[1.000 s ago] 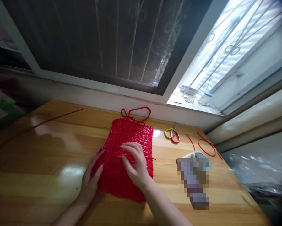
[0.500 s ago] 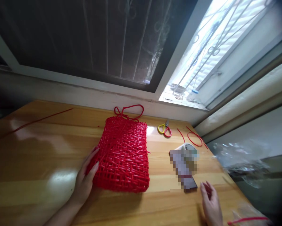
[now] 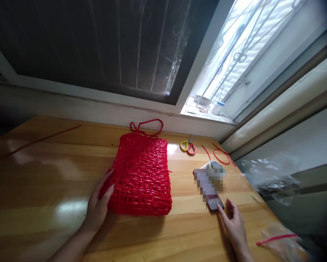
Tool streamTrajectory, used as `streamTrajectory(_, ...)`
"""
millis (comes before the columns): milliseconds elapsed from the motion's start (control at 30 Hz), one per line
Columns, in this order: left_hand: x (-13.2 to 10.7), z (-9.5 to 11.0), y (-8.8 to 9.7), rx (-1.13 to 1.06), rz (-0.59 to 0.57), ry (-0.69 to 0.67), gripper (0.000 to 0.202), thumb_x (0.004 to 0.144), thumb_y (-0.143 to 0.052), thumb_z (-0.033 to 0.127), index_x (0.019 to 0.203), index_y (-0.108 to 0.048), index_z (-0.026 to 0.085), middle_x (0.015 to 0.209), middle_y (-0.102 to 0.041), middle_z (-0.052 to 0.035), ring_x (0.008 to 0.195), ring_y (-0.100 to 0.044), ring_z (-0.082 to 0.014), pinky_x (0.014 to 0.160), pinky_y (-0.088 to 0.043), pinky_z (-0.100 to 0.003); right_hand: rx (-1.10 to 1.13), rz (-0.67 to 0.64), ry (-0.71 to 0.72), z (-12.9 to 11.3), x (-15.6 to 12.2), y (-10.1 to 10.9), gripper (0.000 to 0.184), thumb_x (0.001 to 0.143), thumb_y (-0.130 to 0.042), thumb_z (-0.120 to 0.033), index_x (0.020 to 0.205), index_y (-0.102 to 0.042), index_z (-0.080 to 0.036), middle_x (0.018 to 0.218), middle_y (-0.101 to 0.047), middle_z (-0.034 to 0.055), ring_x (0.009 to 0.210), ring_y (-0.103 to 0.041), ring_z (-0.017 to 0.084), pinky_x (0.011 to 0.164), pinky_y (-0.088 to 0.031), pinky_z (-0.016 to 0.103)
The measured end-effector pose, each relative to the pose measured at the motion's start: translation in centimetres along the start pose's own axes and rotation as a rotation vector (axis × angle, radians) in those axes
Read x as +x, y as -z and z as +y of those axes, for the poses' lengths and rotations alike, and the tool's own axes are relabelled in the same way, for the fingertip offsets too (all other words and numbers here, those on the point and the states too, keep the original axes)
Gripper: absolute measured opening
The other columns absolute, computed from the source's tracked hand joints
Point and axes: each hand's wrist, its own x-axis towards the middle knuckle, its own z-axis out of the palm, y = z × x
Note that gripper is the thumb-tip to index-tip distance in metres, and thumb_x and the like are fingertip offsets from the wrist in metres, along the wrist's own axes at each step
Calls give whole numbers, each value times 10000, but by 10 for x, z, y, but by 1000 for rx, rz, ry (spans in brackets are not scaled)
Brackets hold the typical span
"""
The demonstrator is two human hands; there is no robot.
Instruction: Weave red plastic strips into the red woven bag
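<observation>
A red woven bag (image 3: 144, 174) lies on the wooden table, its looped red handles (image 3: 149, 125) pointing toward the window. My left hand (image 3: 99, 203) grips its lower left side, thumb on the near face and fingers along the edge. To the right, a phone (image 3: 215, 203) lies flat, partly blurred out, with its upper part against a white roll that looks like tape (image 3: 211, 166). My right hand (image 3: 233, 222) is at the phone's near end, fingers apart, the thumb tip at the corner; whether it touches is unclear.
Yellow-and-red-handled scissors (image 3: 188, 146) lie near the back edge. Loose red strands (image 3: 220, 157) rest at the far right, another strand (image 3: 46, 138) at the left. A clear plastic bag with a red strip (image 3: 276, 238) sits at the right edge. The window wall borders the table.
My right hand has moved up and left to the phone's near end, its thumb now stretched toward it. My left hand stays on the bag. The view has shifted slightly.
</observation>
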Motion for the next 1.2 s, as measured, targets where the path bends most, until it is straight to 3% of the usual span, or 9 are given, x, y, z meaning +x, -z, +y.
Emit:
streamTrajectory(200, -8, 4, 0, 13, 11, 7, 412, 808, -498, 390, 1203, -497, 270, 1314, -463, -8, 1226, -393, -210, 1075, -245, -390, 84, 75, -42, -25, -5, 2, 553, 678, -562, -528, 1078, -542, -147, 1062, -587, 115, 978, -543, 263, 845, -429, 377)
streamTrajectory(300, -22, 12, -3, 24, 41, 48, 420, 805, -500, 397, 1207, -488, 274, 1323, -449, -10, 1239, -372, -212, 1082, -223, -401, 120, 167, 7, -63, -11, -6, 478, 731, -543, -470, 1082, -548, -146, 1040, -596, 115, 966, -549, 256, 857, -424, 389)
streamTrajectory(367, -36, 18, -6, 33, 53, 72, 431, 795, -513, 401, 1208, -476, 284, 1330, -433, -6, 1247, -356, -217, 1086, -211, -408, 209, 114, 73, -100, -19, -15, 390, 770, -533, -408, 1063, -558, -152, 1000, -610, 105, 913, -575, 235, 821, -450, 376)
streamTrajectory(500, -65, 25, -15, 32, 87, 152, 472, 755, -551, 431, 1199, -450, 305, 1312, -433, -5, 1236, -360, -243, 1073, -222, -450, 371, -281, 626, -191, -46, -33, 204, 824, -484, -196, 1000, -588, -189, 928, -629, 84, 877, -591, 198, 766, -492, 336)
streamTrajectory(600, -81, 21, -19, 23, 138, 204, 490, 731, -565, 460, 1182, -447, 311, 1305, -430, -6, 1237, -355, -262, 1061, -236, -475, 264, -588, 1013, -251, -72, -44, 376, 835, -409, -87, 1141, -548, -253, 1113, -591, 57, 990, -540, 177, 836, -469, 328)
streamTrajectory(733, -88, 13, -17, 38, 141, 212, 501, 722, -564, 478, 1177, -455, 298, 1316, -422, -15, 1244, -346, -270, 1059, -242, -477, 162, -721, 1319, -294, -92, -58, 353, 863, -412, -141, 1164, -526, -286, 1273, -507, -35, 1132, -430, 178, 980, -360, 345)
streamTrajectory(867, -88, 9, -14, 74, 131, 199, 513, 713, -578, 468, 1175, -466, 276, 1318, -433, -32, 1238, -364, -271, 1057, -261, -461, 92, -739, 1397, -309, -91, -69, 175, 849, -468, -164, 953, -594, -227, 1178, -571, -28, 1203, -362, 178, 1063, -235, 347)
streamTrajectory(1000, -89, 10, -15, 100, 145, 193, 502, 723, -578, 445, 1181, -467, 272, 1329, -427, -31, 1241, -366, -268, 1054, -277, -444, 90, -655, 1406, -315, -89, -80, 143, 836, -462, -127, 862, -581, -202, 1012, -630, -1, 1149, -423, 174, 1081, -184, 377)
streamTrajectory(1200, -89, 14, -22, 90, 165, 154, 461, 719, -590, 424, 1145, -493, 278, 1319, -428, -27, 1240, -364, -257, 1070, -228, -461, 266, -340, 1164, -317, -67, -89, 226, 823, -444, -73, 940, -577, -213, 966, -660, -11, 1049, -509, 160, 1043, -263, 394)
